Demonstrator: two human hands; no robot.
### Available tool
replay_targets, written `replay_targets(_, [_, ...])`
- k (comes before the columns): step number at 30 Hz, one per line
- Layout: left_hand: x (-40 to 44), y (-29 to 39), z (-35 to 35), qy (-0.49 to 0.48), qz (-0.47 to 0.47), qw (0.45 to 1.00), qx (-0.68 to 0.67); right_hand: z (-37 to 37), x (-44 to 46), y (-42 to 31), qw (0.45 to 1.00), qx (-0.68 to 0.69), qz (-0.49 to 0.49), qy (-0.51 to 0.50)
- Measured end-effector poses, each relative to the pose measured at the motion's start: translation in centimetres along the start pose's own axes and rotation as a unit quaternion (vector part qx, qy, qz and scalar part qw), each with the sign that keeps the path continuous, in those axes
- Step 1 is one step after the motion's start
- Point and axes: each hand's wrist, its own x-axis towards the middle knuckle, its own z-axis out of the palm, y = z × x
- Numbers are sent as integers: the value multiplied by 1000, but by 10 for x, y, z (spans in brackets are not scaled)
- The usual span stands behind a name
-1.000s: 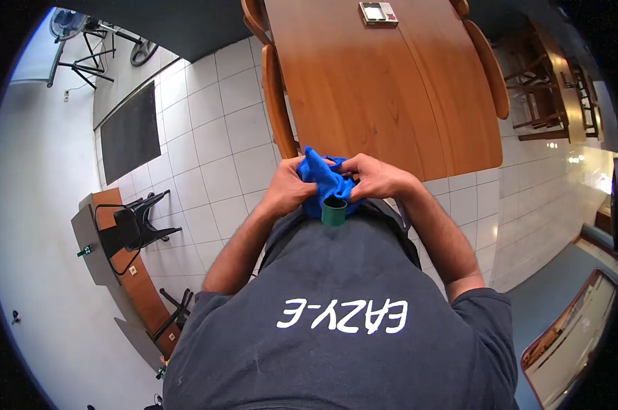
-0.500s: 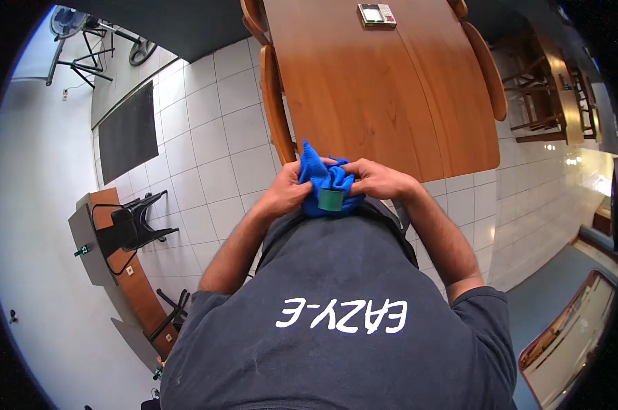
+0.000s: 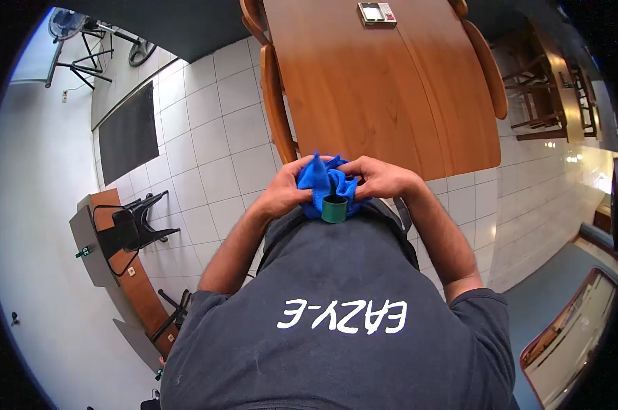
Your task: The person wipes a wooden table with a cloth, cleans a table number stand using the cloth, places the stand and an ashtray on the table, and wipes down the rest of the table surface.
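Close to my waist, my left hand point(image 3: 287, 188) and my right hand point(image 3: 381, 179) grip a bunched blue cloth point(image 3: 316, 176) from either side, fingers closed on it. One corner of the cloth points up toward the table. A short dark green cylinder point(image 3: 334, 210) sits at the near side of the cloth, its round opening facing up. Whether fingers also touch the cylinder is hidden by the cloth.
Just beyond my hands stands a brown wooden table point(image 3: 370, 89) with a small white and red device point(image 3: 377, 14) at its far end. Wooden chairs point(image 3: 273, 102) flank it. A black chair point(image 3: 141, 220) and desk are at left, a grey-blue bench point(image 3: 548, 287) at right.
The cloth's raised corner has dropped and shifted slightly right. The green cylinder has tilted, so its opening shows again after being hidden half a second ago. Both hands have kept their hold.
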Motion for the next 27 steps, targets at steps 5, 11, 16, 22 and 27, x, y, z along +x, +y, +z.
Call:
replay_targets(5, [14,-15,7,66,-90,994,8,4,3,17,999,9,-1,51])
replay_targets(11, [-5,-2,-1,-34,-4,999,-34,4,-5,5,995,100,17,17])
replay_targets(16, [15,-31,8,101,-72,991,-56,5,3,24,998,35,31,51])
replay_targets(22, [-5,-3,6,17,-11,996,-85,8,-11,6,999,31,-22,36])
replay_targets(27, [12,-21,6,109,-84,989,-51,15,5,19,991,28,60,119])
